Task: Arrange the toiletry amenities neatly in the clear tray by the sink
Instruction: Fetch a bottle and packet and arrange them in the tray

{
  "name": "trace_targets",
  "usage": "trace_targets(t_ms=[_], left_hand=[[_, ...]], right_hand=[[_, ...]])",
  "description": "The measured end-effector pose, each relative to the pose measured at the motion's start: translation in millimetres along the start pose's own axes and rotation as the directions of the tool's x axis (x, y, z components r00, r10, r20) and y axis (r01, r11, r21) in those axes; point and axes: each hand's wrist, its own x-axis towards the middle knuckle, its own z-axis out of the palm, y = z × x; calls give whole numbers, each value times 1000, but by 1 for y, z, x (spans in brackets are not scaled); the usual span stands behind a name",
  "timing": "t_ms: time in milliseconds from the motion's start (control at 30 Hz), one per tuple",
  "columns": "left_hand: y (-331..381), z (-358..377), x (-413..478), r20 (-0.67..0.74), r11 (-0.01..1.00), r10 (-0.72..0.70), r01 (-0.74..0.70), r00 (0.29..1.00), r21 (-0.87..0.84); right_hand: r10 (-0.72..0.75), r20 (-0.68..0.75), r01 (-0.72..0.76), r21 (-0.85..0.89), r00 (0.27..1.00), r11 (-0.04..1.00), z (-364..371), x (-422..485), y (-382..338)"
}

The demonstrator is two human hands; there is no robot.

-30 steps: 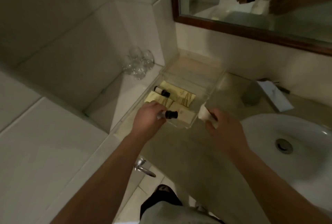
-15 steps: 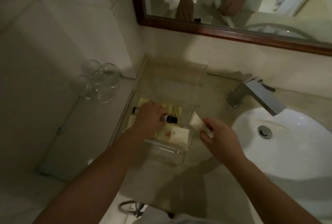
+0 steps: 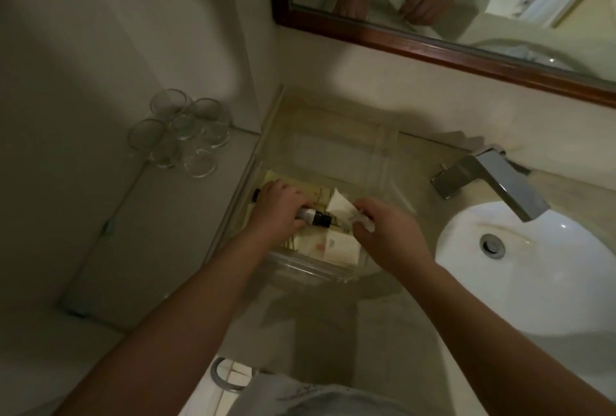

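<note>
A clear tray [image 3: 310, 270] sits on the beige counter left of the sink. Inside lie pale yellow packets [image 3: 318, 195] and a white sachet [image 3: 341, 245]. My left hand [image 3: 278, 209] is over the tray, closed around a small bottle with a black cap [image 3: 318, 218] that points right. A second dark-capped bottle [image 3: 256, 196] peeks out behind that hand. My right hand [image 3: 388, 232] holds a small white tube [image 3: 340, 207] over the tray's right side, its flat end pointing left toward the bottle.
Several upturned clear glasses [image 3: 181, 132] stand on the white ledge at left. A chrome faucet [image 3: 493, 179] overhangs the white basin [image 3: 533, 275] on the right. A wood-framed mirror [image 3: 433, 45] runs along the wall behind. The tray's empty far section [image 3: 333, 142] reaches the wall.
My right hand has carried the white tube left, from beside the tray to over it. The left hand still grips the black-capped bottle. The camera has tilted down and closer.
</note>
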Motion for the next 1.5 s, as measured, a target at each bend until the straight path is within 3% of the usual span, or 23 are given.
trace_targets(t_ms=[67, 133, 200, 267, 400, 633, 767, 933, 1167, 1267, 1367, 1500], left_hand=[[-3, 1, -5, -7, 997, -44, 44, 999, -68], [-8, -2, -12, -93, 957, -126, 97, 988, -274], [-11, -12, -23, -171, 830, -255, 124, 952, -544], [-8, -29, -28, -119, 683, -344, 161, 932, -712], [-6, -52, -20, -35, 576, -432, 246, 901, -780], [-36, -48, -6, 53, 393, -591, 346, 805, -852], [-44, -37, 8, 45, 450, -629, 411, 776, -793], [-40, -25, 16, -10, 509, -687, 472, 726, -720], [-39, -27, 13, -247, 672, -629, 355, 737, -650], [-39, -26, -2, -256, 743, -555, 333, 792, -580], [-36, -25, -16, -167, 811, -462, 338, 871, -478], [-31, -32, -24, -140, 859, -429, 354, 893, -370]], right_hand=[[-14, 10, 14, -48, 1000, 999, 2, 13, -10], [-41, 15, 42, -89, 999, 995, 4, 24, -22], [-89, 20, 91, -114, 996, 989, 6, 34, -35], [-136, 25, 138, -129, 990, 982, 10, 42, -48], [-176, 13, 176, -124, 984, 976, 22, 54, -62], [15, -73, -19, -49, 997, 999, 20, 49, -18], [111, -138, -118, -43, 984, 992, 22, 37, 6], [40, -186, -68, -146, 982, 987, 36, 29, 12], [-8, -209, -48, -259, 978, 965, 51, 43, 5], [18, -203, -77, -283, 979, 956, 56, 46, 6], [34, -215, -94, -273, 976, 957, 60, 48, 7], [42, -218, -97, -249, 975, 964, 61, 50, 3]])
